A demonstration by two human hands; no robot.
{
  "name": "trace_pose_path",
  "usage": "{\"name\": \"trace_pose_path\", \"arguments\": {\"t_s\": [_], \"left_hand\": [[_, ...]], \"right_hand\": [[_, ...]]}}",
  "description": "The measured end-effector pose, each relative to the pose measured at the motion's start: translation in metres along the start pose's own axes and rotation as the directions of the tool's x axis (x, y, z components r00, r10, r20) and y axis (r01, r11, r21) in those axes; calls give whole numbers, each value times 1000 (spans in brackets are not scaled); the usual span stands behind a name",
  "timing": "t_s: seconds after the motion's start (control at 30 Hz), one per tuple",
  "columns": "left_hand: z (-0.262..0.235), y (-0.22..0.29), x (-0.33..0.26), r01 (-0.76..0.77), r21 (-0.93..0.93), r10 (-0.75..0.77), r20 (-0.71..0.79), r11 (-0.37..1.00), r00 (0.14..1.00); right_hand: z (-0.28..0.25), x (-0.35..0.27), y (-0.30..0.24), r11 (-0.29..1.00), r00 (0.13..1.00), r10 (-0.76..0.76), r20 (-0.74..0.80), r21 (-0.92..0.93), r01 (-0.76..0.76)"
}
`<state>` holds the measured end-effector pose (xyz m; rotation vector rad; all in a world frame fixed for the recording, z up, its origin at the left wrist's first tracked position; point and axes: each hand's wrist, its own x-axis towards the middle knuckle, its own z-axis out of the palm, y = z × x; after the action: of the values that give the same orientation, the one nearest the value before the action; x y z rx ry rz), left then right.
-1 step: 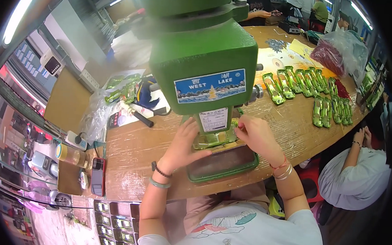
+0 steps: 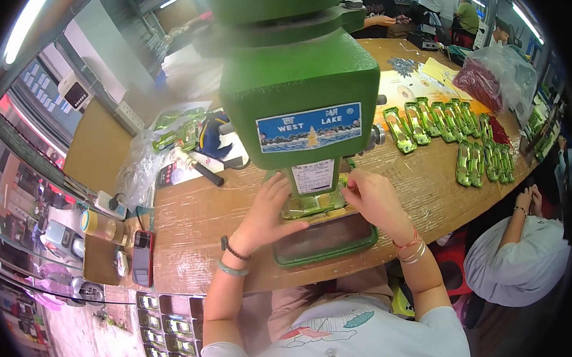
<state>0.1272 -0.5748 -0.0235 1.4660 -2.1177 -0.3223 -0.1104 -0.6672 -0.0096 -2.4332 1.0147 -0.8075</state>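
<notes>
A large green bench press (image 2: 300,95) stands in the middle of the wooden table (image 2: 193,219). On its dark green base plate (image 2: 334,246), under the head, lies a shiny green metal piece (image 2: 310,205). My left hand (image 2: 268,210) presses on the piece's left end with its fingers spread. From the other side, my right hand (image 2: 372,196) pinches the piece's right end beside the press column. A dark bead band and a pale green band sit on my left wrist, thin bangles on my right.
Rows of similar green metal pieces (image 2: 456,132) lie on the table at the right. Behind them is a plastic bag of red parts (image 2: 492,76). Another bag of green pieces (image 2: 165,133) lies left. A person in white (image 2: 521,255) sits at the right edge. A phone (image 2: 141,258) lies front left.
</notes>
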Motion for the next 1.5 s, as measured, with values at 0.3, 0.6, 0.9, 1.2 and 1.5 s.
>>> {"name": "trace_pose_path", "arguments": {"t_s": [0.3,0.6,0.9,1.2,1.5], "left_hand": [[4,8,-4,38,-54,-42,-83,998,996],[8,3,-9,83,-107,-95,-115,991,989],[10,-1,-10,102,-118,-115,-112,988,987],[11,2,-6,75,-117,-91,-133,990,987],[11,3,-5,97,-138,-112,-104,986,988]], "right_hand": [[-10,69,84,579,900,371,229,700,-418],[-57,208,36,637,954,75,-289,750,177],[-147,63,-81,552,797,-213,-565,604,575],[-128,18,-81,572,735,-169,-657,541,616],[-113,3,-87,612,637,-91,-765,461,642]]}}
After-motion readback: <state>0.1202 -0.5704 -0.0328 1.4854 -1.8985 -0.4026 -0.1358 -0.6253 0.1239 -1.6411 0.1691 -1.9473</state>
